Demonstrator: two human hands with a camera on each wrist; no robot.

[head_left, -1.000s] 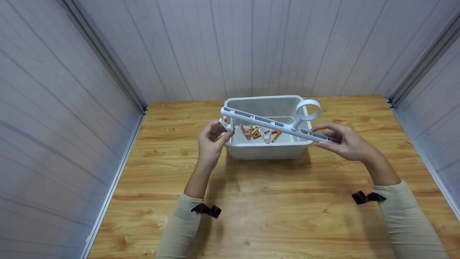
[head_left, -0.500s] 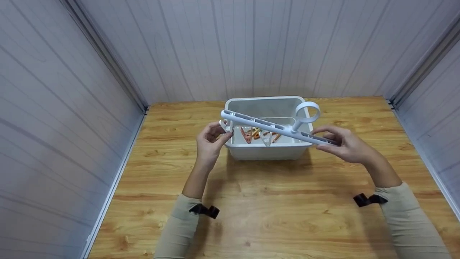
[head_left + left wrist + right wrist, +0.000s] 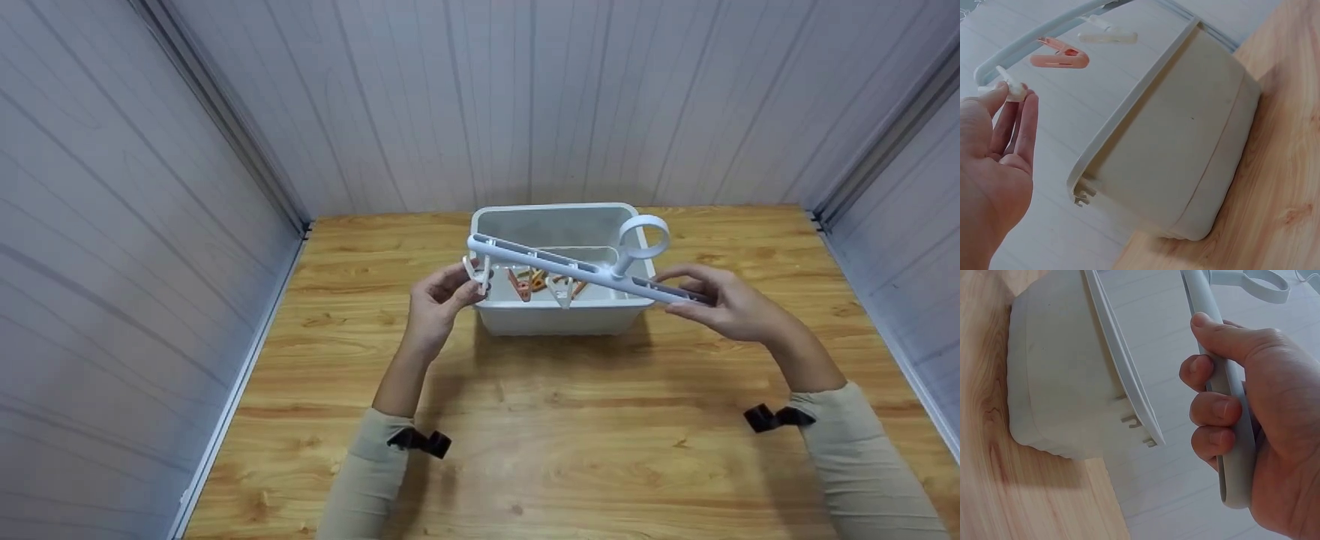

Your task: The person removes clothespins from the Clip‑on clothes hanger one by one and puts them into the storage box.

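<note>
Right grip: the right hand (image 3: 731,306) wraps its curled fingers (image 3: 1212,409) and thumb round one end of the white clip hanger (image 3: 570,265), holding it in the air.
Left grip: the left hand (image 3: 437,302) pinches the white end clip (image 3: 1009,88) between thumb and fingertips, at the hanger's far end from the right hand's hold.
Table: the wooden table (image 3: 570,435) lies below both hands.
Tub: the white plastic tub (image 3: 556,315) stands on the table between the two grips and beneath the hanger bar; its near wall sits just beyond the left hand's fingertips.
Hanger: the bar runs slanted across the tub's opening from the left pinch to the right hold, its ring handle (image 3: 643,236) rising just inward of the right hand.
Clips: a pink clip (image 3: 1060,55) hangs next along the bar from the pinched one, then a white clip (image 3: 1107,35); orange pegs (image 3: 534,279) show below them, inside the tub.
</note>
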